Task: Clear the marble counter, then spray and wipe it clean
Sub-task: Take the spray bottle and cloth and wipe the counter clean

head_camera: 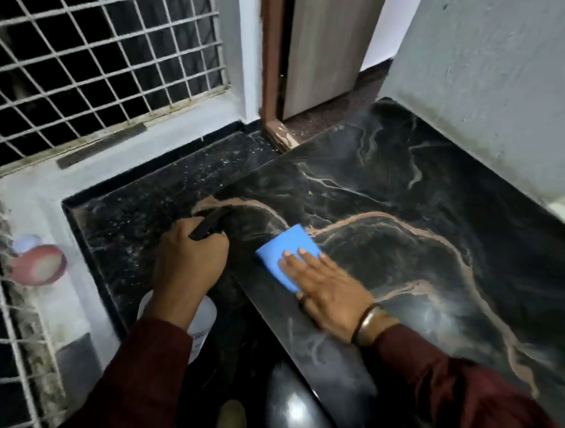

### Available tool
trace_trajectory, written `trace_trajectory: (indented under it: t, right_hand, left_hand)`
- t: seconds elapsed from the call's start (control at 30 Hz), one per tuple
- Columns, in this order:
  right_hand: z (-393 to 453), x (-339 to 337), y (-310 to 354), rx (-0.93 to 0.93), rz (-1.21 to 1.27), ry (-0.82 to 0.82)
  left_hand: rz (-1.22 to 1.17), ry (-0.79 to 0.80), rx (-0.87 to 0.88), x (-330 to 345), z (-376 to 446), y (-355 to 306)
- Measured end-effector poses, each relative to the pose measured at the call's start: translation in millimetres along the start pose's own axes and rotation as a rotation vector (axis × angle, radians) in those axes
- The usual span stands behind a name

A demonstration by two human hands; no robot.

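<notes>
The black marble counter (408, 195) with pale brown veins fills the right half of the head view. A folded blue cloth (283, 252) lies flat near its left edge. My right hand (323, 289) presses on the cloth with fingers spread flat. My left hand (189, 257) grips the neck of a white spray bottle (206, 321) with a black trigger head (209, 224), held just left of the counter's edge, nozzle toward the marble. Most of the bottle is hidden behind my wrist and sleeve.
A white window grille (95, 53) stands at the left over a lower speckled black ledge (163, 186). A pink round object (38, 265) sits by the left grille. A wooden door (328, 44) is at the back, a grey wall (501, 78) on the right.
</notes>
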State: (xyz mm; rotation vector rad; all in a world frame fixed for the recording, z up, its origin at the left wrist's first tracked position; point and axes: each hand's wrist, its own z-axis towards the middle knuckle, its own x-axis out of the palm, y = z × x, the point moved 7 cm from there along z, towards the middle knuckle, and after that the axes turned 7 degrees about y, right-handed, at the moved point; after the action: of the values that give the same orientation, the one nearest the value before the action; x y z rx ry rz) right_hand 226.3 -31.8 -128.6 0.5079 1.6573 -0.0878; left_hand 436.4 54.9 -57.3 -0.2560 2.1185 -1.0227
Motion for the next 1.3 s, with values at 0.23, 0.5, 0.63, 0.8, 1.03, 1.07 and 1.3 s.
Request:
trace_trajectory:
  t: [0.23,0.5,0.63,0.8,1.03,1.07,1.3]
  right_hand:
    - [-100.8,-33.1,-198.7,0.896,0.165,-0.194]
    - [-118.6,-20.0,-161.3,0.875,0.126,-0.212]
    - [-104.5,-33.3,-190.0,0.934,0.139,-0.238]
    - [-35.4,-40.8,-161.4,0.872,0.127,-0.194]
    - [-48.1,11.6,24.2,0.056,0.094,-0.005]
    - [-70.0,13.6,21.8,0.002,0.084,0.021]
    - [-96.4,-33.9,-157.9,0.697,0.079,-0.173]
  left_hand:
    - [0.104,0.134,0.085,39.5,-22.5,-33.1]
    - [0.374,0.363,0.06,73.5,-57.9,-30.9]
    - [0.401,0.336,0.102,70.5,-57.0,-26.4]
    - [0.317,0.231,0.118,66.5,-47.6,-31.5]
    - [0.311,0.16,0.143,67.5,-43.8,-41.9]
    - [0.305,0.159,0.139,66.5,-44.0,-41.1]
    - [0.245,0.153,0.102,55.1,-49.7,-32.8]
